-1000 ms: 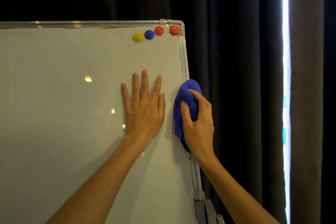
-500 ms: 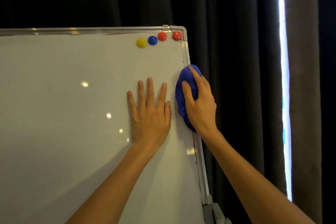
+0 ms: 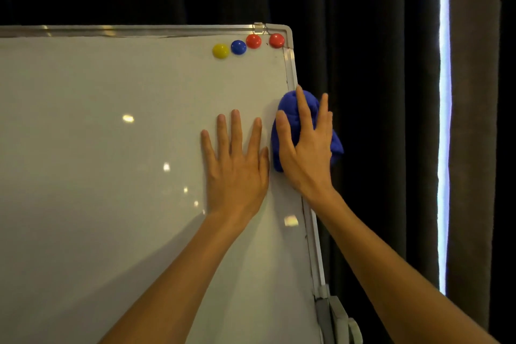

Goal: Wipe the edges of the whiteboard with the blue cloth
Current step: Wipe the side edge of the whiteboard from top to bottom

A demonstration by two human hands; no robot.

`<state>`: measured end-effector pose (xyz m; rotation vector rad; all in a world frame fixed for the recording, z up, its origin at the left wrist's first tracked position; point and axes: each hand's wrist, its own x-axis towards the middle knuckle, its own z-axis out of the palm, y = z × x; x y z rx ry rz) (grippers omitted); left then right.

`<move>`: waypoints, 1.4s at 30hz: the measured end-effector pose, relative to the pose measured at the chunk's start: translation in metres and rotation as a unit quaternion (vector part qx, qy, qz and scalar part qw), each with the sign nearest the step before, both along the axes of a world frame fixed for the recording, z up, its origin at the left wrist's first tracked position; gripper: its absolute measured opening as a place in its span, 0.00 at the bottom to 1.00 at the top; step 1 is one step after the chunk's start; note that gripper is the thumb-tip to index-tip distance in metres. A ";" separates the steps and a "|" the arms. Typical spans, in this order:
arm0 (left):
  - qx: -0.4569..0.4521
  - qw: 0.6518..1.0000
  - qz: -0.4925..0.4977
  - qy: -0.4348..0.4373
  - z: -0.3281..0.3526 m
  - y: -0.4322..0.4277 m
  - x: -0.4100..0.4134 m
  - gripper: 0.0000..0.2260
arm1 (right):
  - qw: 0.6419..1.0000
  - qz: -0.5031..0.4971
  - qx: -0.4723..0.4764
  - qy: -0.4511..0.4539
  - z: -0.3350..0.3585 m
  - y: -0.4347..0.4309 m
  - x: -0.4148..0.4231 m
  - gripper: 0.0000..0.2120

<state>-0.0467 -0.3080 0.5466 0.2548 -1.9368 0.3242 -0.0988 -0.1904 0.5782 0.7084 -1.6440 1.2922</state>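
Observation:
The whiteboard (image 3: 97,148) fills the left of the view, with a silver frame along its top and right edge (image 3: 290,70). My left hand (image 3: 237,165) lies flat on the board, fingers spread, near the right edge. Beside it my right hand (image 3: 307,148) presses a bunched blue cloth (image 3: 290,106) against the right frame, fingers stretched over the cloth. Part of the cloth bulges past the frame to the right. The frame section under the cloth is hidden.
Yellow (image 3: 220,51), blue (image 3: 238,47) and two red magnets (image 3: 253,41) sit in the board's top right corner. A grey stand bracket (image 3: 337,318) holds the lower right edge. Dark curtains (image 3: 377,120) hang behind, with a bright slit of light (image 3: 444,120) at right.
My right hand has slid the blue cloth upward along the right frame, and its fingers have spread flatter over the cloth. My left hand has stayed flat on the board.

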 end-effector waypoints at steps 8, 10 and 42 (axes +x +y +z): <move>0.011 1.000 -0.009 0.012 -0.021 0.007 0.002 0.28 | 0.999 -0.016 0.038 0.027 -0.067 0.016 0.012 0.28; 0.011 1.000 -0.001 0.004 -0.025 0.006 0.003 0.29 | 0.999 -0.015 0.048 0.020 -0.094 0.019 0.018 0.29; 0.006 1.000 -0.004 0.018 -0.064 0.013 0.008 0.28 | 0.996 0.092 -0.018 -0.007 -0.076 0.021 0.023 0.32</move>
